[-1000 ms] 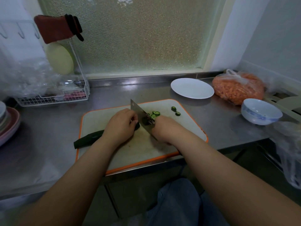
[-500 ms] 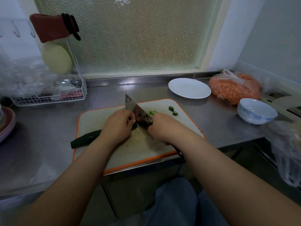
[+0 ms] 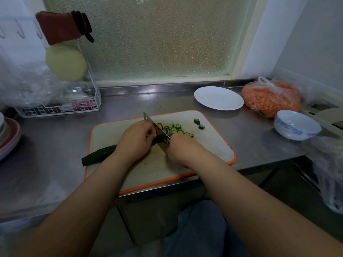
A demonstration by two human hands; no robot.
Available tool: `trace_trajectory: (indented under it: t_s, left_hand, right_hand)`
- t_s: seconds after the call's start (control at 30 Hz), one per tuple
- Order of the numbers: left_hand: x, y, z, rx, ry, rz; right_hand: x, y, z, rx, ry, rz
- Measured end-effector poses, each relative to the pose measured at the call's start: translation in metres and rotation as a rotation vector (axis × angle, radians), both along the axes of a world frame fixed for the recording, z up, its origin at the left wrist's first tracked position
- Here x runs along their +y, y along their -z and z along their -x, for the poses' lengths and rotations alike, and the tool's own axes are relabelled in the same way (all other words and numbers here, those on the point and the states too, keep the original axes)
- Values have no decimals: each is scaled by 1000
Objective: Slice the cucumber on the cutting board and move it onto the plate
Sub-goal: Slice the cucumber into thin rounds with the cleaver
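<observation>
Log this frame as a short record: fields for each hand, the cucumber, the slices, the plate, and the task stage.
left hand: curled over the cucumber, holding it down on the cutting board
right hand: grips the knife, blade beside the left fingers
cucumber: uncut end sticks out past the board's left edge
slices: piled right of the blade; two pieces apart, farther right
plate: bare, behind the board
stage: slicing, nothing moved yet

- My left hand [image 3: 136, 140] lies palm down, its fingers [image 3: 148, 129] curled over and pressing the cucumber [image 3: 98, 154].
- My right hand [image 3: 181, 148] is closed round the cleaver [image 3: 156, 129] handle, knuckles up.
- Both my bare forearms reach forward from the lower edge, angling toward each other.
</observation>
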State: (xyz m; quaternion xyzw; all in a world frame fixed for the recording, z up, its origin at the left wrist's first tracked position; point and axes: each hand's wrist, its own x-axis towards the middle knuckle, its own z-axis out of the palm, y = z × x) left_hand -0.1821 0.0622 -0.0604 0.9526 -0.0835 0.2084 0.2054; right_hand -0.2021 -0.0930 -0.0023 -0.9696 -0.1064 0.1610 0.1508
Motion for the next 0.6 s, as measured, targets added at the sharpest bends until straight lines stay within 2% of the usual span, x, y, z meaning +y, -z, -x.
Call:
trace_trajectory:
  t_s: [0.13, 0.3, 0.43, 0.5, 0.6]
  left_hand:
    - [2, -6, 3, 49, 14, -32]
    - [15, -9, 15, 250, -17, -55]
    - [17, -7, 17, 277, -43, -53]
    - [14, -9, 15, 206, -54, -16]
    - [6, -23, 14, -187, -86, 19]
  right_hand:
    - [-4, 3, -5, 13, -8, -19]
    - [-21, -3, -10, 14, 7, -68]
    - [-39, -9, -15, -33, 30, -159]
    - [-48, -15, -16, -80, 33, -218]
    - [-58, -19, -17, -166, 5, -234]
